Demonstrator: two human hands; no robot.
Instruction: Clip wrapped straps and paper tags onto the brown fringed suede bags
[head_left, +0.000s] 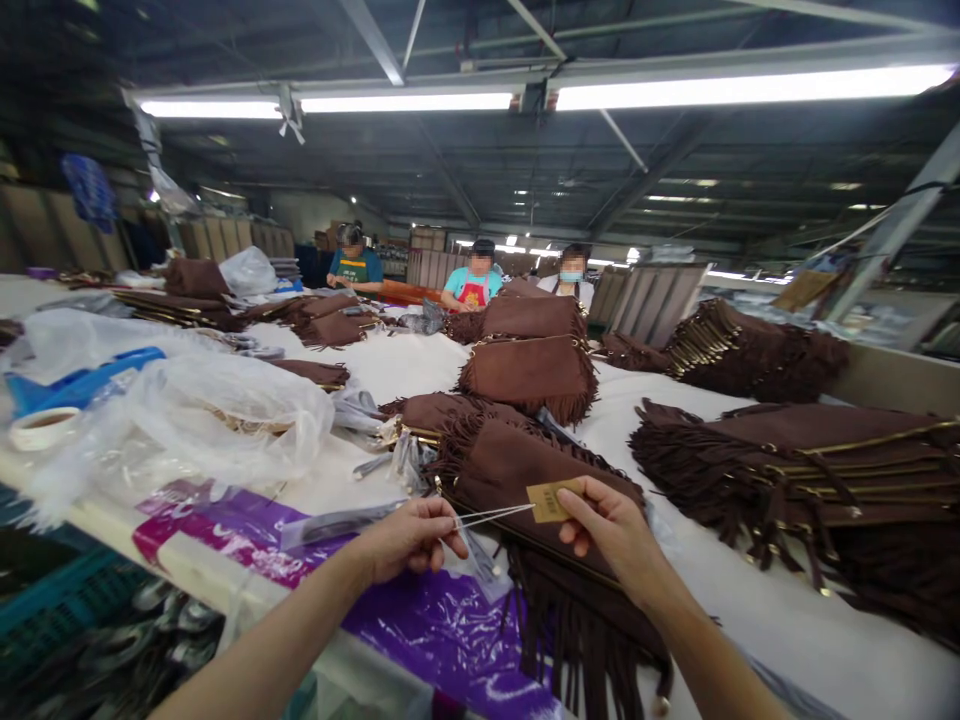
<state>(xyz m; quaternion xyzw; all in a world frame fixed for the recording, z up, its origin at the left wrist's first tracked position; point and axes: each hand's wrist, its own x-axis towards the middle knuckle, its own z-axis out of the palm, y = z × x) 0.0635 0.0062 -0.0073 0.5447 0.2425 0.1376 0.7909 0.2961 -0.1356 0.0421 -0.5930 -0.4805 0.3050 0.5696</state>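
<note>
As the left hand point(420, 540) pinches a doubled white string point(493, 515), its thumb and fingertips together on the loop, the right hand point(604, 525) grips a small tan tag point(546, 502) at its right end, thumb and fingers clamped on it. The string runs taut between the hands to the tag's left end, above the near edge of a white table point(405, 365). Just behind and below the tag lies a dark brown fringed bag point(525, 465), its fringe hanging toward the near edge. Shiny purple plastic point(442, 630) lies along that edge, under the left forearm. Toward the table's left end are crumpled clear plastic point(240, 410) and a roll of tape point(45, 428). Toward the right edge sits a stack of brown bags point(840, 445) with gold zippers. Three people point(474, 275) are beyond the far edge.
</note>
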